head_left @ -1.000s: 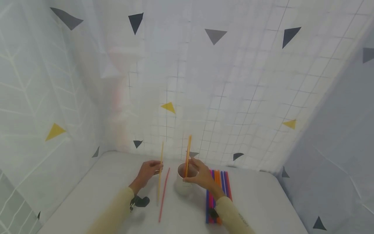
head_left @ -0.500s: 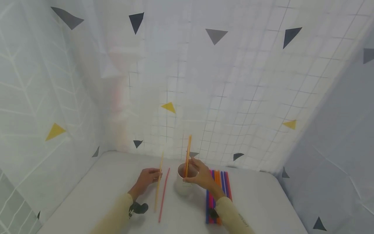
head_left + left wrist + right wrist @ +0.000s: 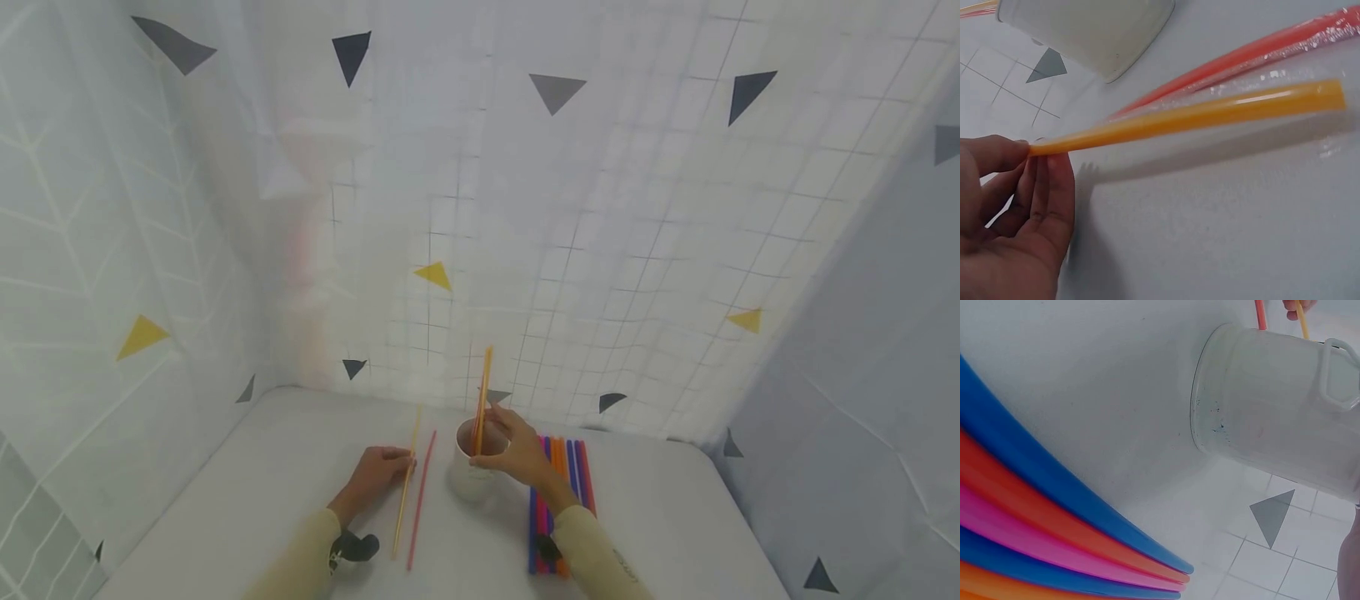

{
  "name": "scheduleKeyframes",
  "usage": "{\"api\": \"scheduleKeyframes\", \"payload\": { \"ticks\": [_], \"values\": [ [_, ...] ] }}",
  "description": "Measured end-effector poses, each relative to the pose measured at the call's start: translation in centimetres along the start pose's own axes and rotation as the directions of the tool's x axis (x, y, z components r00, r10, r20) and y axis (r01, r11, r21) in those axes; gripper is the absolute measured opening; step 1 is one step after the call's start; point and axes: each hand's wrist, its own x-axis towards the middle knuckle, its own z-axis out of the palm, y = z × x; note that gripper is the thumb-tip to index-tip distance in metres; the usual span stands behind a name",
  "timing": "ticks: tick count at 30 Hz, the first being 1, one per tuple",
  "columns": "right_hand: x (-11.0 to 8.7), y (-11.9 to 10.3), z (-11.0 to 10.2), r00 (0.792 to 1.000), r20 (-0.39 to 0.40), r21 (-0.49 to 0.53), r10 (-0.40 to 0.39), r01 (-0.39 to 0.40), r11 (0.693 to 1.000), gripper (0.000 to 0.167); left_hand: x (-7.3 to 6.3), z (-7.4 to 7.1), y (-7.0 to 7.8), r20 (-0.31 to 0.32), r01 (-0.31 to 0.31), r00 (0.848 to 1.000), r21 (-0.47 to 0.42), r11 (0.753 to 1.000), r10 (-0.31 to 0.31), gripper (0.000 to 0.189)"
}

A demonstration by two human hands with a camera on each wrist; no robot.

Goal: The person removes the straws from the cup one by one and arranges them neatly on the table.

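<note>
My left hand pinches a yellow straw between thumb and fingers. In the left wrist view that straw slants over the white table, its shadow below it. A red straw lies just to its right on the table; close up, it shows a shiny clear wrapper. My right hand spans the rim of a white mug, thumb at the near side and fingers at the far side. Yellow-orange and red straws stand tilted in the mug, between thumb and fingers. The right wrist view shows only this hand's edge.
Under and beside my right forearm lies a row of several blue, pink, orange, purple and red straws. The mug's handle shows in the right wrist view. Behind the table hangs a pale sheet with printed triangles.
My left hand has come down toward me and slightly left, lowering the yellow straw beside the red one. The right hand and the mug have stayed in place.
</note>
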Motion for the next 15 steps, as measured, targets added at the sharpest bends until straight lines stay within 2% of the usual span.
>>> {"api": "scheduleKeyframes", "payload": {
  "ticks": [6,12,15],
  "values": [
    [0.12,0.06,0.03,1.000,-0.003,0.001,-0.018,0.018,1.000,0.109,0.11,-0.13,-0.45,0.011,-0.007,1.000,0.022,1.000,0.007,0.032],
    [0.15,0.03,0.03,0.999,-0.003,0.015,-0.032,0.032,0.999,0.110,0.51,-0.23,-0.88,0.022,-0.029,0.999,0.080,0.996,0.028,0.030],
    [0.08,-0.06,0.02,1.000,0.000,0.011,-0.022,0.022,1.000,0.110,0.70,-0.19,-0.98,0.023,-0.022,1.000,0.111,0.994,0.019,0.030]
  ]
}}
